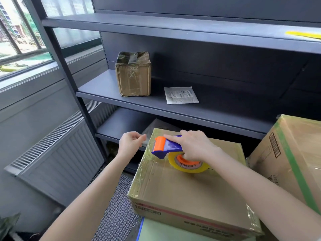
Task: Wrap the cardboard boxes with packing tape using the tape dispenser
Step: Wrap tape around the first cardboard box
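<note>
A large cardboard box [187,186] lies in front of me, its top and left side covered in clear tape. On its top rests a blue and orange tape dispenser [165,145] with a yellowish tape roll [188,165]. My right hand [194,145] grips the dispenser, index finger stretched along its top. My left hand [129,142] pinches the loose end of clear tape [145,139] just left of the orange head, beyond the box's far left corner.
A small taped box [133,74] and a white packet [181,95] sit on the dark grey shelf [104,91]. A bigger box with green tape [295,153] stands at right. A radiator [60,150] runs along the left wall under a window.
</note>
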### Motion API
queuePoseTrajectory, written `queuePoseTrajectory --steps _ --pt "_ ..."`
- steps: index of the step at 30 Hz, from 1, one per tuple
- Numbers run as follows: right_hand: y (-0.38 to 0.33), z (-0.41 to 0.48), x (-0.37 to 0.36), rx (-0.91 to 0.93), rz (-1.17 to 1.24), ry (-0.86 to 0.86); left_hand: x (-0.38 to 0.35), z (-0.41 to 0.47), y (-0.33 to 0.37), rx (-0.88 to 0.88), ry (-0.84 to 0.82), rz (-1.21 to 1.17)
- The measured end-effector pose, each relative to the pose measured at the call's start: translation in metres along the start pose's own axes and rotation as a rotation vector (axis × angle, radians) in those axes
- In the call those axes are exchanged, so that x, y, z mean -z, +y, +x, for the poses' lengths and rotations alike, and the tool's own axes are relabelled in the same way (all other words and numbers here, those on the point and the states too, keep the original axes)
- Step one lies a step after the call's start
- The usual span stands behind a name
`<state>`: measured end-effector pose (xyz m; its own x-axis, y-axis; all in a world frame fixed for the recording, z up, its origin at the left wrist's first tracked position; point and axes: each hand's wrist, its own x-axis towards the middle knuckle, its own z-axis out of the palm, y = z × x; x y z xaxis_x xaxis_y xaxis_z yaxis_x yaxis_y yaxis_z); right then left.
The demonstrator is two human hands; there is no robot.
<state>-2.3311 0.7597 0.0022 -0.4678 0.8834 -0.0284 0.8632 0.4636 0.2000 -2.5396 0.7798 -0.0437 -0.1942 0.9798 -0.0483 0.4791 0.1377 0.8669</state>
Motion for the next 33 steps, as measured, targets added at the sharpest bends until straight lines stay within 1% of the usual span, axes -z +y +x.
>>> queuePoseTrajectory --steps 5,10,16,22,27,33 --pt "0.004 0.001 0.009 -0.025 0.115 -0.075 0.006 0.008 -0.011 -0.068 0.049 0.051" --pt "0.004 0.003 0.02 -0.025 0.057 -0.041 0.01 0.014 -0.014 -0.091 0.081 0.047" --pt "-0.002 0.008 0.02 -0.026 0.123 -0.061 0.018 0.021 -0.016 -0.103 0.123 0.068" --pt "0.004 0.009 0.019 -0.018 0.168 -0.116 0.02 0.023 -0.02 -0.07 0.203 0.148" --pt "0.012 0.003 0.02 -0.008 0.174 -0.128 0.02 0.024 -0.029 -0.012 0.224 0.07" --pt "0.021 0.003 0.021 -0.017 0.077 -0.163 -0.001 0.019 -0.034 0.024 0.196 0.003"
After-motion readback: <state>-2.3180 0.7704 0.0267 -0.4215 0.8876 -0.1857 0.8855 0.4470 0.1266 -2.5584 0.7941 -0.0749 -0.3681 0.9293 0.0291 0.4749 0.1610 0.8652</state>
